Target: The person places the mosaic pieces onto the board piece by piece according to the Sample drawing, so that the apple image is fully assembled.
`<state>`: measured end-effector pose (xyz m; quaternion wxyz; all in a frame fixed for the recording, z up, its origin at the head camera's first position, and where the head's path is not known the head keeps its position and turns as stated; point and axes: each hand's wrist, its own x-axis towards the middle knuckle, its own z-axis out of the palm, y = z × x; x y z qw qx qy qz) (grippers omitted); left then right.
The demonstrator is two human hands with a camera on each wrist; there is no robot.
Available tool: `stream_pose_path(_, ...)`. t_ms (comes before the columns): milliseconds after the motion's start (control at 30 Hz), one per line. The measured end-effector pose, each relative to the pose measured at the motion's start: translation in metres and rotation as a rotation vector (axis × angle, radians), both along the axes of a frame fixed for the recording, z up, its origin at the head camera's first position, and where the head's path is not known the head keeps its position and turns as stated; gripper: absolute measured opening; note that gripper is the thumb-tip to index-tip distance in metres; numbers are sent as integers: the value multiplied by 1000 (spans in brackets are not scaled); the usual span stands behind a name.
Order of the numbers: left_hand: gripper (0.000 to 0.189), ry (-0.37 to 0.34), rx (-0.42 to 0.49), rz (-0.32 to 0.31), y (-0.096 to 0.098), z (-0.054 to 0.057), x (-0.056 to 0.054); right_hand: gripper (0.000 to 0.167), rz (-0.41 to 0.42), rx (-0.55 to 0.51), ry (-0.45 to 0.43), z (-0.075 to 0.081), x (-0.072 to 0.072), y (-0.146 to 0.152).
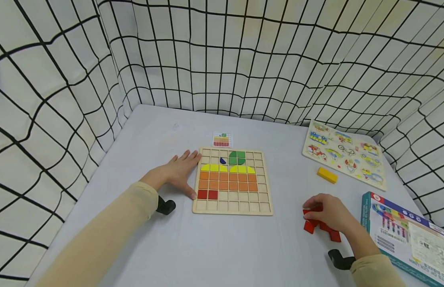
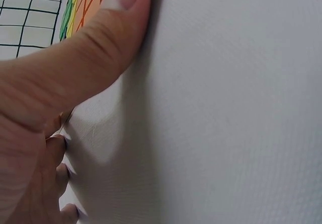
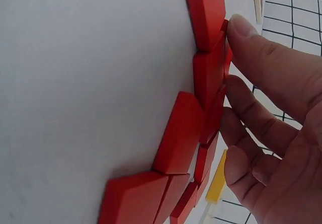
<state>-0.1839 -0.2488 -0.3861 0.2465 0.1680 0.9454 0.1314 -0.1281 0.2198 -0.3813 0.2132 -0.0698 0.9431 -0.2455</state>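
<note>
Left grip (image 1: 176, 173): spread open, touched left edge of board (image 1: 244, 206).
Right grip (image 1: 329, 211): bent over red blocks (image 3: 178, 133); whether pinching, could not tell.
Board: held red squares (image 1: 202, 194) below orange rows (image 1: 223, 185).

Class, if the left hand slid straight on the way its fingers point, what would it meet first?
Most likely the wooden grid board: the left hand is right at the board's left edge, though exact contact is hard to judge at the fingertips.

Loose red tiles (image 3: 180, 133) lie clustered right of the flat, partly filled wooden grid board (image 1: 243, 206).
</note>
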Motion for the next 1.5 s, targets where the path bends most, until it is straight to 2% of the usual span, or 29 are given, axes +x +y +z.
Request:
stream_pose_path(400,137,-2,5,9,0,1,1,26,7,11,30,-3,-2,-5)
stream_pose_path(667,137,-1,10,15,1,0,2,27,12,37,24,5,3,1)
stream_pose_path(800,137,0,12,13,0,0,1,21,62,36,-15,9,9,7)
stream_pose_path(967,138,2,13,9,-1,0,1,24,126,21,-25,9,14,12)
stream_pose_path(1233,139,-1,28,5,-2,-3,2,26,139,23,-2,7,15,16)
stream_pose_path(1500,139,4,24,15,-2,-1,2,24,108,38,45,3,16,14)
